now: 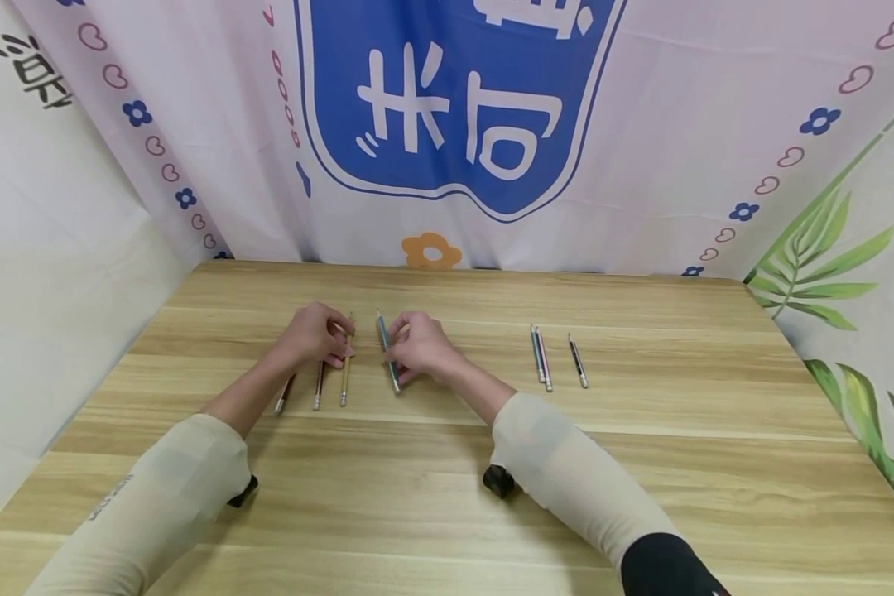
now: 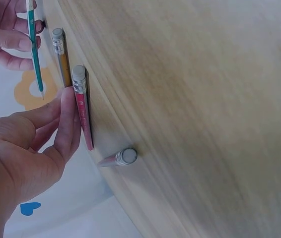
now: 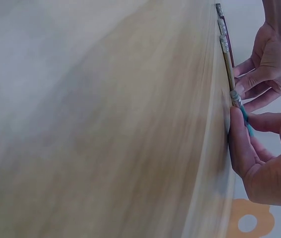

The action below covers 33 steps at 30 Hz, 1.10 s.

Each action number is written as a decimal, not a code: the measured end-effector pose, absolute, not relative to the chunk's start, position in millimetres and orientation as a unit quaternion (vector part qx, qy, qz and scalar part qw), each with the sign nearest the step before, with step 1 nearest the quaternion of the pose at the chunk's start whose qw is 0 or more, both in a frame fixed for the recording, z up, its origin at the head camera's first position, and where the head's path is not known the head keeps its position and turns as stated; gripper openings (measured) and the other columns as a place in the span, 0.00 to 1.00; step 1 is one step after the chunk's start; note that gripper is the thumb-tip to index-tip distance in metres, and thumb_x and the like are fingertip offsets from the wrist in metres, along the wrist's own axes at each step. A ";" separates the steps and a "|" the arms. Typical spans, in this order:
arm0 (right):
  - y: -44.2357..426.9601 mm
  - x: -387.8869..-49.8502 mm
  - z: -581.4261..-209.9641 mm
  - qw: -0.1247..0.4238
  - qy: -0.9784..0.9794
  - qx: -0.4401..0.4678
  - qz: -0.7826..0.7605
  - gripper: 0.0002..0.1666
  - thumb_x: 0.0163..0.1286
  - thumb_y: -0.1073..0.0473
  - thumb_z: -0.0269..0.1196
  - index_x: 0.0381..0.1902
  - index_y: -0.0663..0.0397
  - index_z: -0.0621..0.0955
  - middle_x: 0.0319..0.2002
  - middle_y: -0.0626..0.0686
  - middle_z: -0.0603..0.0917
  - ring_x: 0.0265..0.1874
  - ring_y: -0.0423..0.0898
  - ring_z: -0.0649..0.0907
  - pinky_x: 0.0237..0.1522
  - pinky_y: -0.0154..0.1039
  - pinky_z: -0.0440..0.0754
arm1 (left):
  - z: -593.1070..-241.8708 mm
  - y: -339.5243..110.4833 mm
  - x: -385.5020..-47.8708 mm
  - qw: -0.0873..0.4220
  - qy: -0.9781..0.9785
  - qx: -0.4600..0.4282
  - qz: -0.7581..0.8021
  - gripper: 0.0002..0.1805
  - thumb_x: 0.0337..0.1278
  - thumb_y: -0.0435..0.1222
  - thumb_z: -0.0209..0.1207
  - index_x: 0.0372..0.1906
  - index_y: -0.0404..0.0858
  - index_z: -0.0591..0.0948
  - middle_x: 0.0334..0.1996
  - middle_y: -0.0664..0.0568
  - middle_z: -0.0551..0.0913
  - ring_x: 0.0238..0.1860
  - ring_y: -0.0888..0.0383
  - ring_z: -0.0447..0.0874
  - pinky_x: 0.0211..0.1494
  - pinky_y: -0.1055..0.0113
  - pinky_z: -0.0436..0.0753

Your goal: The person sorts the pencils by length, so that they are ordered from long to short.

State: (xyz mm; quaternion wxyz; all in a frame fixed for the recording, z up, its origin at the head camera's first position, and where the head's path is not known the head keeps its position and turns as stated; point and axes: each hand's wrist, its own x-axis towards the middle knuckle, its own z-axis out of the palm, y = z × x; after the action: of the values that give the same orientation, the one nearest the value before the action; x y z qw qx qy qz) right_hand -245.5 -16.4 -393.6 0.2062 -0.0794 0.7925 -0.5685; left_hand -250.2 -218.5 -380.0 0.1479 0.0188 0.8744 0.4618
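Observation:
My right hand [image 1: 420, 343] pinches a teal pencil [image 1: 383, 331] between thumb and fingers, its eraser end toward me; the left wrist view shows the same teal pencil [image 2: 35, 54] off to one side. My left hand [image 1: 314, 335] has its thumb and fingertips at the upper part of a yellow pencil [image 1: 346, 377], whose eraser end also faces me. Left of that are two dark red pencils, one [image 1: 319, 387] next to the yellow one and another [image 1: 284, 397] farther left, both partly hidden by my left hand and wrist.
Farther right on the wooden table [image 1: 417, 488] lie a blue-green pencil [image 1: 537, 358] and a pink pencil [image 1: 544, 364] side by side, with a black patterned pencil [image 1: 577, 362] apart from them. A printed curtain [image 1: 641, 165] hangs behind the table's far edge.

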 end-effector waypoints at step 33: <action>-39.4 -245.9 -390.7 0.194 0.803 -0.063 -0.559 0.20 0.65 0.77 0.68 0.53 0.64 0.78 0.27 0.59 0.84 0.21 0.48 0.84 0.25 0.39 0.92 | -376.0 -217.8 -249.1 0.153 0.873 0.017 0.463 0.17 0.61 0.14 0.59 0.55 0.13 0.76 0.31 0.39 0.79 0.26 0.58 0.87 0.31 0.65 0.93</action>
State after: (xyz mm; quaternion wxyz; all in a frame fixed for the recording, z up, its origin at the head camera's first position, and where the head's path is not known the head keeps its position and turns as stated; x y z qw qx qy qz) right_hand -245.9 -39.4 -390.7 0.1940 -0.0625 0.8034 -0.5594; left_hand -249.1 -217.8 -376.0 0.1525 0.0167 0.8730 0.4629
